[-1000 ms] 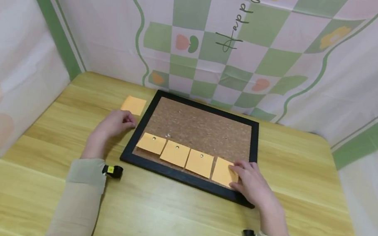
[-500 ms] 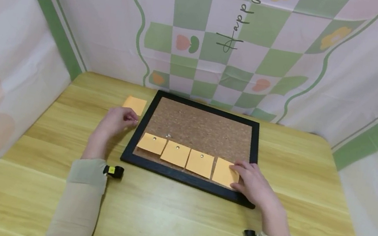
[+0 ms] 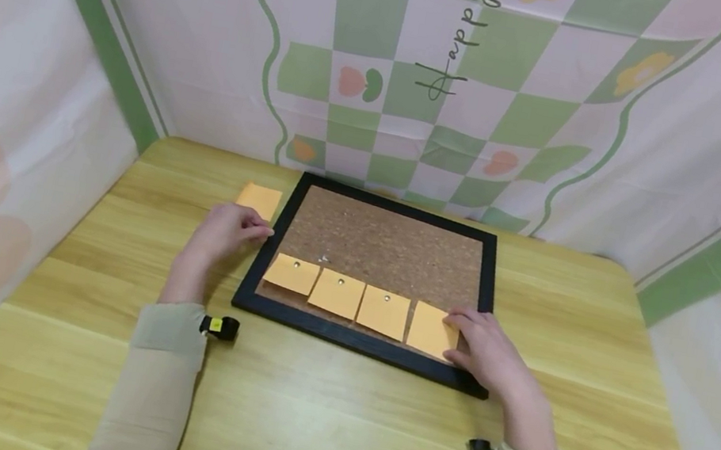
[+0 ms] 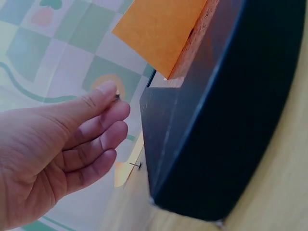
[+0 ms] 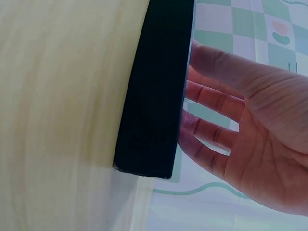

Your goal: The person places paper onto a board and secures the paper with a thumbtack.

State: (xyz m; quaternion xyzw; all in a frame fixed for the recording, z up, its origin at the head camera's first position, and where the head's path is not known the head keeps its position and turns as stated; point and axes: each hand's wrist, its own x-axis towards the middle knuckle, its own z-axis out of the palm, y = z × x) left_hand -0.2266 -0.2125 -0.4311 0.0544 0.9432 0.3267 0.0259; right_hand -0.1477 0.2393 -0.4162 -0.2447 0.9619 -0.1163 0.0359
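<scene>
My left hand is at the left edge of the black-framed corkboard, thumb and forefinger pinching a small thumbtack that barely shows between the fingertips. Along the board's near side lies a row of square orange notes. The left note, second note and third note each have a round metal tack at the top. No tack shows on the right-hand note; my right hand touches its right edge with extended fingers, their tips hidden behind the frame in the right wrist view.
More orange paper lies on the table behind the left hand. A loose tack shows near it in the left wrist view. Small clear bits sit on the cork above the notes. A patterned curtain hangs behind the table.
My left hand has shifted slightly right, its pinching fingertips now at the board's left frame. My right hand stays at the right-hand note.
</scene>
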